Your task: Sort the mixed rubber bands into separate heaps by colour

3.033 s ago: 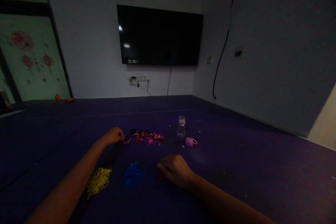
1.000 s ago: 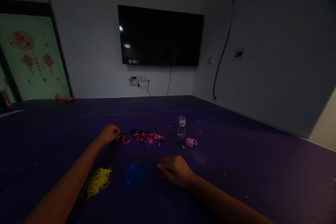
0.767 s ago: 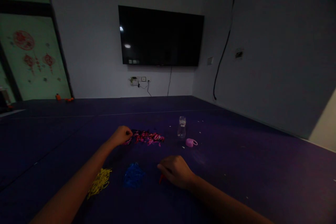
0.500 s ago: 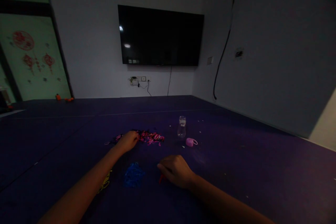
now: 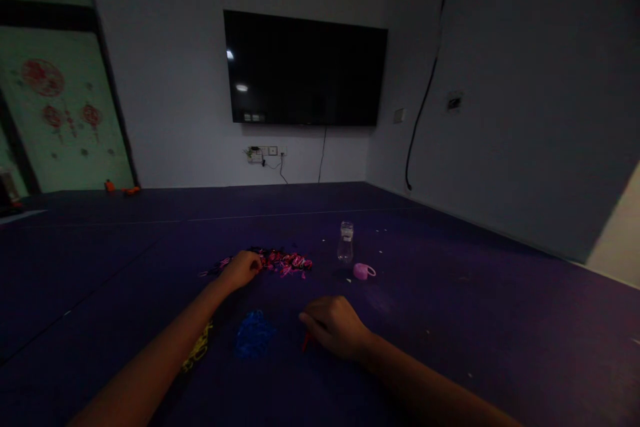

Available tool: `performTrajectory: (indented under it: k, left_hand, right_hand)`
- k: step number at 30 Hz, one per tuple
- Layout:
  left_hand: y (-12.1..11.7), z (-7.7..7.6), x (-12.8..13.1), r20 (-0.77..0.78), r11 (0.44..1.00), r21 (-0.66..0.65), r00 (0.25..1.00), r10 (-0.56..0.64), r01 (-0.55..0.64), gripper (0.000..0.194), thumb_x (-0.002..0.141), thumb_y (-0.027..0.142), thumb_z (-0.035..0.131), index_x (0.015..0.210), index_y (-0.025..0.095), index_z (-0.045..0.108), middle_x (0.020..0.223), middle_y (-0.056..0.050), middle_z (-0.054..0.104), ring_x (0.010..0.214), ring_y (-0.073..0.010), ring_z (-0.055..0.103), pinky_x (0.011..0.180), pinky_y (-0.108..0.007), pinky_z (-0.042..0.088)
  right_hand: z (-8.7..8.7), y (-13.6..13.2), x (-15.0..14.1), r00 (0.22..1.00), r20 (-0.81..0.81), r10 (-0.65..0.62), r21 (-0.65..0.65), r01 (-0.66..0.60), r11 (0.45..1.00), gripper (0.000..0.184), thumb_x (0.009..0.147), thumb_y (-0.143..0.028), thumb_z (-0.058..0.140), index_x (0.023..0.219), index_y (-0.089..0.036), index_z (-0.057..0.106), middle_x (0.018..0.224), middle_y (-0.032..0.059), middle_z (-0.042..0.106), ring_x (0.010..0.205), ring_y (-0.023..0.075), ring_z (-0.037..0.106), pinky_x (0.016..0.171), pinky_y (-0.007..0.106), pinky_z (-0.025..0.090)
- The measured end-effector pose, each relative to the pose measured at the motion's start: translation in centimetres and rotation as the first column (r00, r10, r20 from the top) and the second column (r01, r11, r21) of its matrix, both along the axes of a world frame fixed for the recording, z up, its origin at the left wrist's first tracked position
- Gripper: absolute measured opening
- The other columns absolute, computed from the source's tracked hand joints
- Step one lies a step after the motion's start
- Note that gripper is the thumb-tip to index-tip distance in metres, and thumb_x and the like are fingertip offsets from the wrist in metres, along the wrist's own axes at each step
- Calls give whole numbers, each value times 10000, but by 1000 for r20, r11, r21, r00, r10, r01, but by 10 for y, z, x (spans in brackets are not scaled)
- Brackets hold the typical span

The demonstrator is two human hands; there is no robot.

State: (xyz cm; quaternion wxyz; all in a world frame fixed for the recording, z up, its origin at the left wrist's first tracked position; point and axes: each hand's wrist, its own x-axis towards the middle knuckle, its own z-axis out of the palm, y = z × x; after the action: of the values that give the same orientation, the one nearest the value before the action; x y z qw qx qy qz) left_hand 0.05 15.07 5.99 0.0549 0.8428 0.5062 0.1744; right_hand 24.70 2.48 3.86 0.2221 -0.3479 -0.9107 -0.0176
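My left hand (image 5: 242,269) rests at the left part of a mixed pile of pink, red and black rubber bands (image 5: 295,263). Its fingers are curled in among the bands, and what they pinch is hidden. Lower right, my right hand (image 5: 334,321) is closed low over the mat, with red rubber bands (image 5: 306,341) showing from under its fingers. Between my forearms lies a heap of blue rubber bands (image 5: 255,334). Yellow rubber bands (image 5: 199,351) are partly covered by my left forearm.
Beyond my right hand, a clear bottle (image 5: 345,243) stands uncapped, a pink cap with a loop (image 5: 361,271) beside it. White scraps dot the purple mat (image 5: 440,267). A television (image 5: 307,70) hangs on the wall; small orange objects (image 5: 131,191) lie far left.
The left fingers have shifted very slightly within the mixed pile. My right hand stays in place over the red bands. The view has drifted a little.
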Motion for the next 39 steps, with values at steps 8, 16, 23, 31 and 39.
performTrajectory:
  k: [8,16,23,31,39]
  left_hand:
    - [4,-5,-4,43,999,-42,999,28,-26,397,690,15,566,1060,144,631,949,-57,682,801,-170,631,674,-214,434]
    - [4,-5,-3,31,998,-53,999,-25,26,295,699,-14,508,858,169,675,890,-24,689,807,-155,623,691,-199,423]
    - [4,-7,-2,24,998,-33,998,-56,57,414,679,-41,469,947,197,675,1011,-31,673,930,-169,599,773,-212,410]
    - [10,-10,-5,16,998,-38,998,-53,53,417,671,-30,466,964,186,670,983,-42,676,857,-166,614,719,-207,422]
    - [8,-8,-4,10,998,-34,999,-51,51,368,677,-42,474,896,181,667,916,-27,675,811,-153,613,685,-197,423]
  right_hand:
    - [0,-1,1,1000,-2,-12,-10,12,1000,433,958,-329,275,665,-160,545,655,29,593,613,102,511,578,234,305]
    - [2,-2,0,1000,-11,2,-7,-2,1000,450,960,-332,255,663,-163,548,655,33,597,613,105,511,583,241,309]
    - [2,-2,0,1000,-8,-12,-8,12,1000,453,960,-341,258,666,-162,552,647,30,590,603,104,499,573,248,301]
    - [0,-1,0,1000,-12,1,-1,-1,1000,458,963,-331,254,663,-161,556,649,34,590,607,106,501,574,248,300]
    - [0,0,0,1000,-15,3,-2,-3,1000,456,962,-336,254,665,-165,554,651,31,590,613,107,510,574,240,302]
